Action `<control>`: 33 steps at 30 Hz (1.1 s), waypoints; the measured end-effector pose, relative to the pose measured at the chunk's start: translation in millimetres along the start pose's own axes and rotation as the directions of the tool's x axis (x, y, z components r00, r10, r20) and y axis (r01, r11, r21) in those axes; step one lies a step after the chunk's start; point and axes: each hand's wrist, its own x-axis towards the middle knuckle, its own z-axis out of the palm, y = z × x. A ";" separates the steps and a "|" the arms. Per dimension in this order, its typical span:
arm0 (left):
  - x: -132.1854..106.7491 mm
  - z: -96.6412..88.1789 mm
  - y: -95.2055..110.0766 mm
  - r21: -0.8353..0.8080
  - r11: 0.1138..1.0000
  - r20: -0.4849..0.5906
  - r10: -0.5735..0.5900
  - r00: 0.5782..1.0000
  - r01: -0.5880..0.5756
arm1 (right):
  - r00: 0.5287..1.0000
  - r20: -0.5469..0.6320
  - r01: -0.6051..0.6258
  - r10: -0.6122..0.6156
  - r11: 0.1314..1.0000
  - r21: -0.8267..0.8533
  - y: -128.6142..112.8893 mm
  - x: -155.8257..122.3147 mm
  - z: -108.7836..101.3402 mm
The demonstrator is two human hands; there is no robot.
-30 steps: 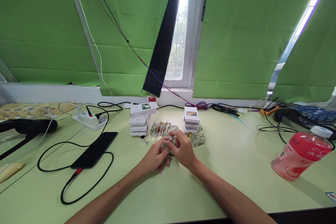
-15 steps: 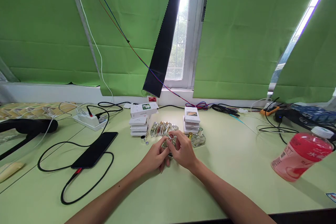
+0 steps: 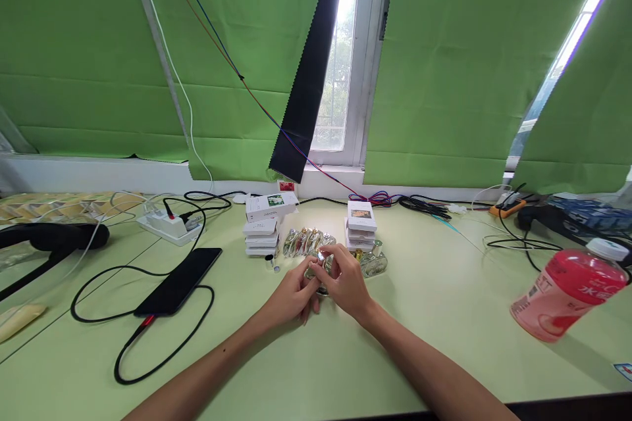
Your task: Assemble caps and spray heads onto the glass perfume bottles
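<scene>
Both my hands meet at the middle of the green table over a small glass bottle (image 3: 320, 273). My left hand (image 3: 292, 297) grips the bottle from the left and below. My right hand (image 3: 346, 281) pinches its top, where a silver cap shows between the fingertips. Just behind the hands lies a row of several small shiny bottles (image 3: 305, 241). Another clear bottle (image 3: 373, 263) sits to the right of my right hand. A loose silver cap (image 3: 269, 262) stands to the left.
Two stacks of white boxes (image 3: 263, 223) (image 3: 361, 223) flank the bottles. A black phone (image 3: 178, 280) with its cable and a power strip (image 3: 168, 223) lie at left. A pink drink bottle (image 3: 567, 287) stands at right, with cables and a meter (image 3: 504, 207) behind it.
My hands stay on the small bottle; the right fingers have shifted slightly on its top. Nothing else has moved.
</scene>
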 end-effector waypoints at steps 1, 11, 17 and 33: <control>0.3 -0.1 -1.5 -0.002 1.000 0.000 0.002 1.000 -0.002 | 1.000 -0.003 0.003 -0.003 1.000 0.003 -0.8 0.0 -0.3; 1.4 -1.2 -6.1 -0.023 1.000 0.010 0.006 1.000 -0.006 | 0.999 0.008 0.031 -0.031 0.999 -0.004 0.2 -3.0 0.3; -0.5 -0.6 1.0 -0.015 1.000 0.012 -0.003 1.000 0.003 | 0.999 0.020 0.025 -0.026 1.000 0.015 -0.1 -1.3 0.1; 0.9 -0.9 -4.1 -0.022 1.000 0.005 0.015 1.000 -0.015 | 0.999 0.005 0.047 -0.047 0.999 0.003 -1.1 -2.2 -0.3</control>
